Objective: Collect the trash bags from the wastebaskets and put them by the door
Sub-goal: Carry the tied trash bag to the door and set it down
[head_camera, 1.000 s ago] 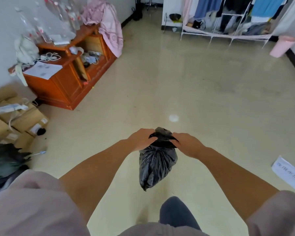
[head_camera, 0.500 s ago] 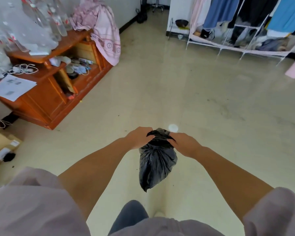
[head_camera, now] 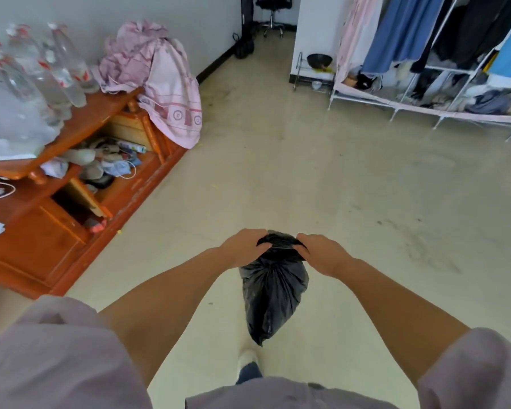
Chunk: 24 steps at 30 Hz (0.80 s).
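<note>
Black plastic trash bag (head_camera: 273, 290), hanging long axis straight down between both arms above the pale floor (head_camera: 322, 187), bunched neck uppermost. Left hand (head_camera: 244, 246) and right hand (head_camera: 322, 255) each clamped on that neck from opposite sides, equally near, knuckles almost meeting. No door plainly in view; probably mid-carry, wooden cabinet (head_camera: 56, 231) off left, clothes rack (head_camera: 425, 84) ahead right.

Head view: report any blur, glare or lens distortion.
Head view: wide-angle bend curves the wooden cabinet and clothes rack; the bottles at left smear; the floor shows only soft sheen; both hands' grip on the trash bag reads sharp.
</note>
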### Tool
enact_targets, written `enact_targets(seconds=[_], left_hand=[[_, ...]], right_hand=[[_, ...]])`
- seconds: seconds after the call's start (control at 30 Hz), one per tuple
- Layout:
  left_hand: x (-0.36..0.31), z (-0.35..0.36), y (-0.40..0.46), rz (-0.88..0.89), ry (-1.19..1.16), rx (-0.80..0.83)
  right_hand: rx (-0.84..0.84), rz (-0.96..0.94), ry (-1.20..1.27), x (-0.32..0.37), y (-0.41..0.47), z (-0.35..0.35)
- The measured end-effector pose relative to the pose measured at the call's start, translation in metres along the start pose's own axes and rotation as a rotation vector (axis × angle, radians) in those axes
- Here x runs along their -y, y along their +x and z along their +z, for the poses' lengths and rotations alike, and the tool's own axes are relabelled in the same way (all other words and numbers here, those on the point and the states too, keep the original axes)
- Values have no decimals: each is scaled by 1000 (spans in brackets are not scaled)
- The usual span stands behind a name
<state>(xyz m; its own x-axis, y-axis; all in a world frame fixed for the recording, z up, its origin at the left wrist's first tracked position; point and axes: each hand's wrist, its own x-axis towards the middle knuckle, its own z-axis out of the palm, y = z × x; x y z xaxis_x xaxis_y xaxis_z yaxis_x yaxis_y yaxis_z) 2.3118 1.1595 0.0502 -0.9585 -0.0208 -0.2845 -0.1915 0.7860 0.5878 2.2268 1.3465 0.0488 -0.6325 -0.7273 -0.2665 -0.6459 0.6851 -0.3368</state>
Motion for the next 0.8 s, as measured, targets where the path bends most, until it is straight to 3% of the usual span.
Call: enact_targets(seconds=[0.27, 0.57, 0.8], left_hand=[[36, -108, 192, 52, 29, 8], [86, -229, 416, -57, 13, -77], [146, -331, 557, -162, -6, -163]], right_hand=[[23, 36, -30, -58, 192, -86], [59, -90, -93, -131, 439, -194], [89, -181, -156, -147, 635, -268]])
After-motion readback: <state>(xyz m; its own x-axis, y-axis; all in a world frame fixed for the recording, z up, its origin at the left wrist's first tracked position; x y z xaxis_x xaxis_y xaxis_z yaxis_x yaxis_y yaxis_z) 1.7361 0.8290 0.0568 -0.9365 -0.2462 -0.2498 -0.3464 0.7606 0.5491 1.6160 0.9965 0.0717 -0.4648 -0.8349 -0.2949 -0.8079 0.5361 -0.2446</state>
